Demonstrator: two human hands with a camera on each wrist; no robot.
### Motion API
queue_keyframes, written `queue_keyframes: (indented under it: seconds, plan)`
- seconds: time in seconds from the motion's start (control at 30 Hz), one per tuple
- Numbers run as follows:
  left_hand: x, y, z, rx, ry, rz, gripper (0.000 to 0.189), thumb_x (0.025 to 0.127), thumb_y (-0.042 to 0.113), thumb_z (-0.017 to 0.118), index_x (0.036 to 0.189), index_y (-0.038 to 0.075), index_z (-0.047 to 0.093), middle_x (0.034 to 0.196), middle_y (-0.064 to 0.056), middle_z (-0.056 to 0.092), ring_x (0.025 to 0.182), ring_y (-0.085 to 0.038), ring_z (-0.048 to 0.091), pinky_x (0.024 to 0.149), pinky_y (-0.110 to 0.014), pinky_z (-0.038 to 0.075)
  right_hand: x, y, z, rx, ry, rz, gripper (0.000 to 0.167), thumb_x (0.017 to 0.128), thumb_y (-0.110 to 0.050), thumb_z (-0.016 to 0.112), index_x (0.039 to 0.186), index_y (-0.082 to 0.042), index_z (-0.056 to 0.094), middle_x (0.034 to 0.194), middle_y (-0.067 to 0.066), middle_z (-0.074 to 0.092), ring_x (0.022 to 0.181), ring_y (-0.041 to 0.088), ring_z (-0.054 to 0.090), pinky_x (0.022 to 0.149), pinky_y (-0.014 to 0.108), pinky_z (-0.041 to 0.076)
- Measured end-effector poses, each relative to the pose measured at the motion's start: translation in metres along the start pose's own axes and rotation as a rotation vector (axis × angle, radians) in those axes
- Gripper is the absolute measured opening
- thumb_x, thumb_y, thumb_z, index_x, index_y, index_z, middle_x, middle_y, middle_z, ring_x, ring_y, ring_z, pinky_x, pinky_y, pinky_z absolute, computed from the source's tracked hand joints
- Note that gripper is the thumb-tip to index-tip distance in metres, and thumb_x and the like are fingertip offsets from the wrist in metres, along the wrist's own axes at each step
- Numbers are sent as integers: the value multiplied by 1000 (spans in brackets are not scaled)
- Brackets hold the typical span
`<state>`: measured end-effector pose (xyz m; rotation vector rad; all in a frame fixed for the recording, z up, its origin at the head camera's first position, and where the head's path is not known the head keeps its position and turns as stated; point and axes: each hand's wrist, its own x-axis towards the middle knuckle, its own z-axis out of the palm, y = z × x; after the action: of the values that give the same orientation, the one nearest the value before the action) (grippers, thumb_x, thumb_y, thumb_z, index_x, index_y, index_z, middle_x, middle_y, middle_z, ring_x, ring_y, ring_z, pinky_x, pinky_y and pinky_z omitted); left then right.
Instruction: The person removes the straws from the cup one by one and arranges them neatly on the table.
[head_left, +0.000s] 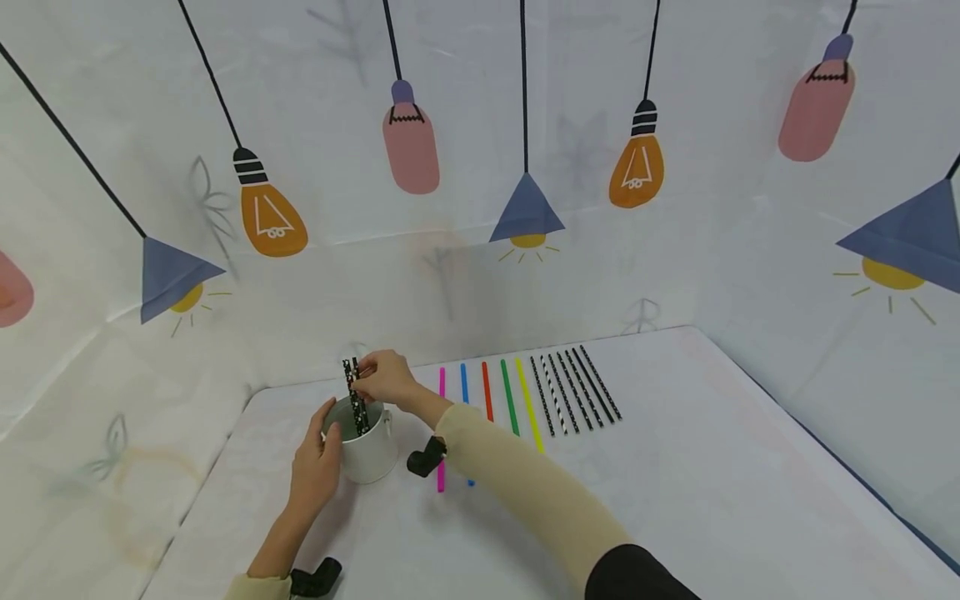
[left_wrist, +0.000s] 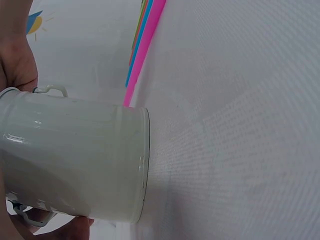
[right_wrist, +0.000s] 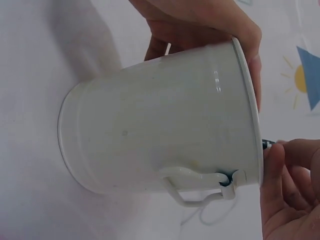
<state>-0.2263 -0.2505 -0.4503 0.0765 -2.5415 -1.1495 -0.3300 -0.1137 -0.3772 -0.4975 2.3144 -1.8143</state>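
A small white metal bucket [head_left: 370, 457] with side handles stands upright on the table. My left hand [head_left: 316, 467] grips its left side, the thumb over the rim. Above the opening, my right hand [head_left: 386, 377] pinches a black-and-white patterned straw [head_left: 356, 385] between thumb and fingertips. More than one such straw leans together inside the bucket, their tops sticking up past the rim; exactly how many the fingers hold cannot be told. In the right wrist view, the bucket's wall [right_wrist: 150, 120] hides most of the straws, and only a dark tip [right_wrist: 268, 144] shows at the fingers.
Right of the bucket lies a row of straws: pink [head_left: 441, 479], blue [head_left: 464, 383], red [head_left: 487, 392], green [head_left: 509, 396] and yellow [head_left: 528, 404]. Several black-and-white straws [head_left: 577, 392] follow. A white wall sheet [head_left: 465, 292] with printed lamps stands behind the white table [head_left: 712, 467].
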Motion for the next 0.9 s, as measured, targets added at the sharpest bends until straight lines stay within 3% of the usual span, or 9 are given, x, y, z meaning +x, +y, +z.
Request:
queue_keyframes:
  seconds: [0.13,0.23,0.33,0.43,0.53,0.67,0.77,0.9]
  plan:
    - [-1,3,0,-8,-6,-15,49,106,34,29,152,18,30,146,-26,39,115,-46,50,88,-60,41,-2,-2,-7,-28,-14,-49,22,84,-2,75,105,0,69,81,1,68,62,9,64,54,24,54]
    - [-1,4,-1,-16,-4,-14,48,106,33,29,152,18,30,149,-24,36,127,-49,41,96,-64,36,-4,-10,-16,-30,-16,-96,22,85,-5,75,104,-1,67,85,2,68,68,9,65,57,25,55]
    - [-1,4,-1,-18,-2,-6,48,106,33,29,152,18,30,149,-24,36,128,-49,40,96,-65,35,-8,-21,-28,-7,-4,-140,18,85,-6,76,97,-3,63,84,2,67,71,17,67,60,30,56]
    - [-1,4,-1,-9,1,3,48,107,33,29,152,19,30,147,-25,38,122,-49,46,92,-63,39,-9,-29,-41,31,11,-213,17,86,-6,75,89,-5,58,81,2,64,72,23,68,62,35,56]
    - [-1,4,0,7,11,8,48,106,33,28,152,20,31,136,-27,49,99,-43,55,80,-54,43,-10,-35,-53,43,34,-325,14,87,-6,73,87,-5,59,82,1,64,72,18,68,61,33,56]
    - [0,2,1,29,38,14,47,106,33,29,151,20,33,118,-26,57,79,-33,50,68,-44,39,-10,-44,-70,63,103,-471,7,88,-5,71,91,-4,65,86,1,65,69,14,65,60,29,56]
    - [0,1,1,25,44,20,47,106,31,30,151,20,34,126,-26,54,83,-34,50,70,-45,39,-12,-50,-83,88,155,-522,7,90,-5,70,95,-3,67,88,2,66,68,20,66,60,29,56]
    - [0,0,2,22,44,30,46,106,29,31,151,19,34,135,-26,50,87,-35,50,72,-47,39,-17,-53,-104,103,170,-512,12,91,-6,68,102,-1,67,93,5,65,70,26,66,60,31,56]
